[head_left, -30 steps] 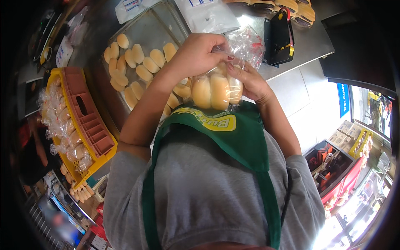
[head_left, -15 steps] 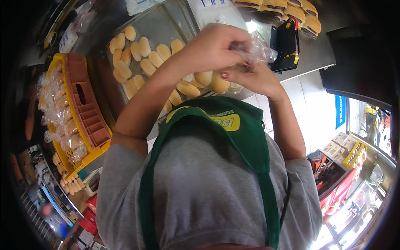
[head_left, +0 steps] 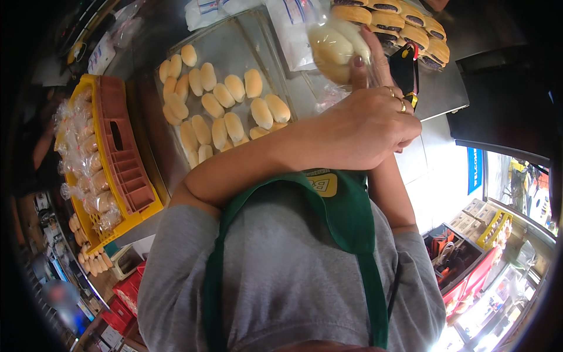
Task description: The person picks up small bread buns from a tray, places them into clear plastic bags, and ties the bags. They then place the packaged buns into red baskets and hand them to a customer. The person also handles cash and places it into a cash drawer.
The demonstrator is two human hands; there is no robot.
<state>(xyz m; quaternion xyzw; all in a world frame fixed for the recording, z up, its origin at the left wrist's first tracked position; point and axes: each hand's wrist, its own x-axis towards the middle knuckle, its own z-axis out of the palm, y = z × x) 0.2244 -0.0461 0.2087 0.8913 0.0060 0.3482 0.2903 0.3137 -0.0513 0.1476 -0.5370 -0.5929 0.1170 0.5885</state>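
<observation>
My right hand (head_left: 380, 63) grips a clear plastic bag of pale buns (head_left: 340, 50), its thumb and a finger pressed against the plastic. Crossing in front, my left hand (head_left: 366, 130) has its fingers curled, and what they may hold is hidden. Rings show where the two hands overlap. Just beyond them stands a black bench device (head_left: 406, 67) with red and yellow parts, partly covered by the hands. To the left, a metal tray (head_left: 234, 44) bears several loose golden buns (head_left: 224, 95). Crumpled clear plastic (head_left: 331, 97) lies beside the tray, near my left wrist.
A yellow crate (head_left: 149, 208) of bagged buns (head_left: 91, 161) and a brown rack (head_left: 117, 126) stand at left. Dark-filled rolls (head_left: 390, 23) are piled at the far right. White printed plastic packs (head_left: 293, 35) lie behind the tray. The metal counter's edge (head_left: 454, 110) runs at right.
The bag of buns has risen from in front of my apron to the far side, with my right hand. My left hand has swung right and nearer, crossing over the right wrist.
</observation>
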